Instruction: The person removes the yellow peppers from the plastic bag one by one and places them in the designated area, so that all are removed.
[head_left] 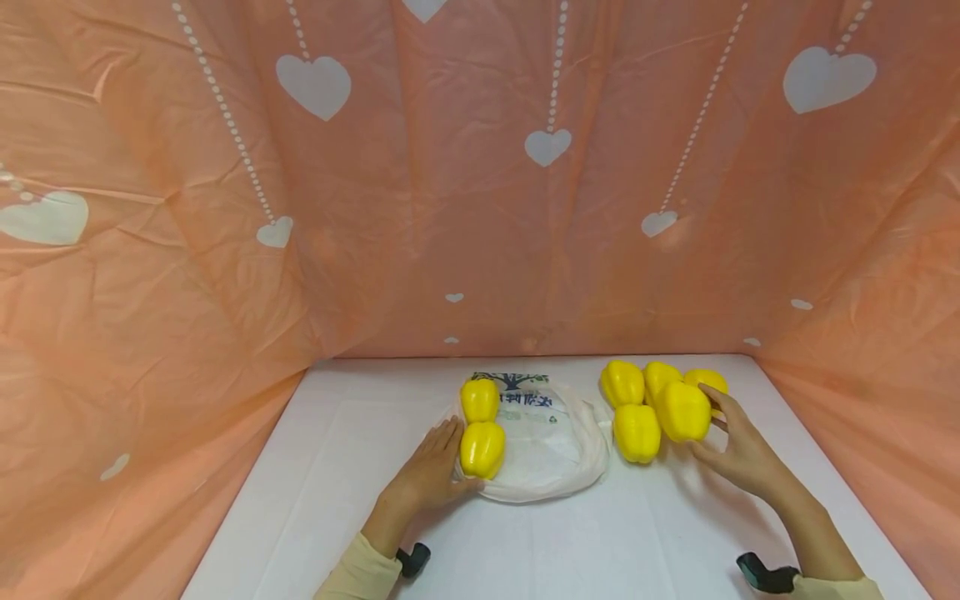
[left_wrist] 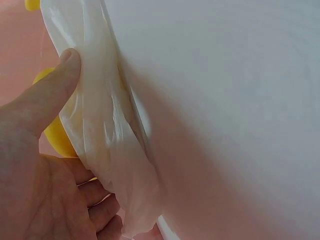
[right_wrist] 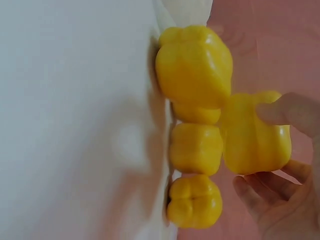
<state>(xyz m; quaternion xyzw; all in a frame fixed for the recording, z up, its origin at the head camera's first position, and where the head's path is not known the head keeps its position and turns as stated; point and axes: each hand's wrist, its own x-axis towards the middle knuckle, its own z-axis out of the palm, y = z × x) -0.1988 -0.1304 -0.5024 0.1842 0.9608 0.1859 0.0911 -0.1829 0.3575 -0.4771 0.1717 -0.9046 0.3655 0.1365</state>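
Note:
At right, my right hand [head_left: 738, 450] holds a yellow bell pepper [head_left: 683, 412] between thumb and fingers, raised off the table as the right wrist view shows. Several more yellow bell peppers [head_left: 637, 433] stand close around it. My left hand [head_left: 431, 467] rests along the left rim of a white plastic bag [head_left: 540, 492], its thumb against the front. In the left wrist view that thumb lies on the bag's folded rim [left_wrist: 97, 100], fingers loosely bent. Two yellow bell peppers [head_left: 482, 450] sit inside the bag's left side, one behind the other.
A white table [head_left: 330, 492] lies under everything. Orange cloth [head_left: 487, 208] with white hearts hangs behind and at both sides. The bag's printed bottom [head_left: 525, 400] shows a tree and lettering. Dark wrist mounts [head_left: 767, 573] sit by the sleeves.

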